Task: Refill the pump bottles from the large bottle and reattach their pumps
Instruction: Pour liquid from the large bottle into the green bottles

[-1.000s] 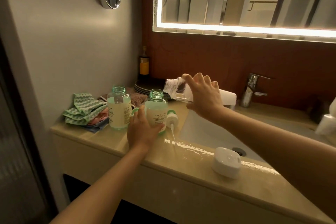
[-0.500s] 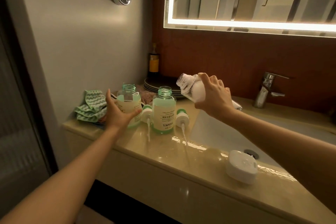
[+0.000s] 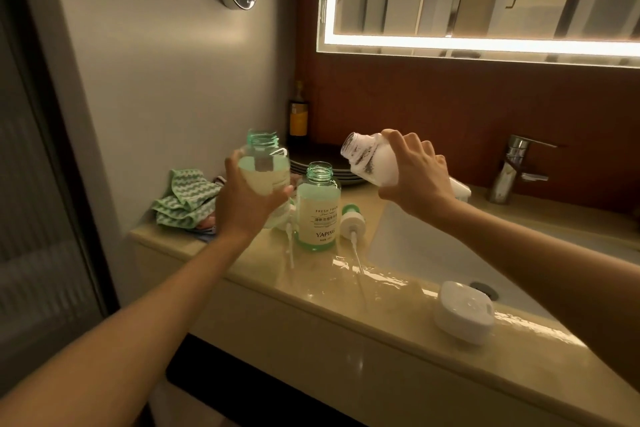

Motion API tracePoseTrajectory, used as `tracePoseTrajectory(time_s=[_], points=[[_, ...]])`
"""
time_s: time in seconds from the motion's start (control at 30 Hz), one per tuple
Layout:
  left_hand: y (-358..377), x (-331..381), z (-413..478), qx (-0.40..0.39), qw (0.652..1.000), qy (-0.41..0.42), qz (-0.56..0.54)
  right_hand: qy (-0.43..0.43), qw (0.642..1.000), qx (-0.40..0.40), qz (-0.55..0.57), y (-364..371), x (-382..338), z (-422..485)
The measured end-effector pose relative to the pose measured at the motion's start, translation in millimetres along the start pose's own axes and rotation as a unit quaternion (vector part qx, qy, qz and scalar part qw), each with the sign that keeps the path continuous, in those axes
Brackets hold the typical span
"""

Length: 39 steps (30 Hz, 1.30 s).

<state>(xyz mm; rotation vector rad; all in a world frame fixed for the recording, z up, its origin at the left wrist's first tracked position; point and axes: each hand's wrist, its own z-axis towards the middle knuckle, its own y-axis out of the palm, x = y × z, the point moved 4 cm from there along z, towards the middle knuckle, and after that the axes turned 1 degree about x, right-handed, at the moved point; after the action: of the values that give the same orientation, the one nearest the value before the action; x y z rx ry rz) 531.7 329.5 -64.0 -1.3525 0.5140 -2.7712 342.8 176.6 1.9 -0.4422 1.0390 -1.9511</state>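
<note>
My left hand grips an open green pump bottle and holds it lifted above the counter, roughly half full of pale liquid. My right hand holds the large clear bottle tilted, its open mouth pointing up-left toward the lifted bottle, white liquid inside. A second open green pump bottle, labelled YAPING, stands upright on the counter between my hands. One white pump with its long tube lies right of that bottle. Another pump lies partly hidden behind my left hand.
The beige counter is wet and glossy. A white sink basin with a chrome tap lies to the right. A white cap or dish sits near the front edge. Green cloths, stacked dark plates and a dark bottle stand at the back left.
My left hand left the standing bottle, took hold of the other green bottle and lifted it off the counter. My right hand tipped the large bottle's mouth back upward.
</note>
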Motion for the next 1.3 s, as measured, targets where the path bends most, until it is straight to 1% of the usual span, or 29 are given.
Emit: tracePoseTrajectory(time_s=[0.13,0.23,0.37,0.5,0.6,0.8,1.07,1.3], points=[[10,26,-32,-0.025,0.997,0.042,-0.053,-0.002,1.0,0.009,0.001,-10,-1,-2],[21,34,-51,-0.047,0.996,0.056,-0.051,-0.008,1.0,0.018,-0.002,-19,-1,-5],[34,36,-74,-0.078,0.995,0.049,-0.033,-0.021,0.999,0.026,-0.016,-27,2,-10],[47,28,-92,-0.104,0.994,0.023,-0.016,-0.057,0.995,0.032,-0.07,-30,3,-17],[53,24,-95,-0.105,0.994,0.007,-0.011,-0.074,0.992,0.029,-0.097,-31,4,-20],[58,24,-94,-0.091,0.996,0.018,0.005,-0.112,0.984,0.05,-0.127,-30,2,-22],[61,22,-95,-0.084,0.996,0.018,0.01,-0.139,0.974,0.061,-0.166,-26,-1,-19],[60,22,-95,-0.083,0.996,0.023,0.005,-0.163,0.96,0.092,-0.21,-24,-1,-16]])
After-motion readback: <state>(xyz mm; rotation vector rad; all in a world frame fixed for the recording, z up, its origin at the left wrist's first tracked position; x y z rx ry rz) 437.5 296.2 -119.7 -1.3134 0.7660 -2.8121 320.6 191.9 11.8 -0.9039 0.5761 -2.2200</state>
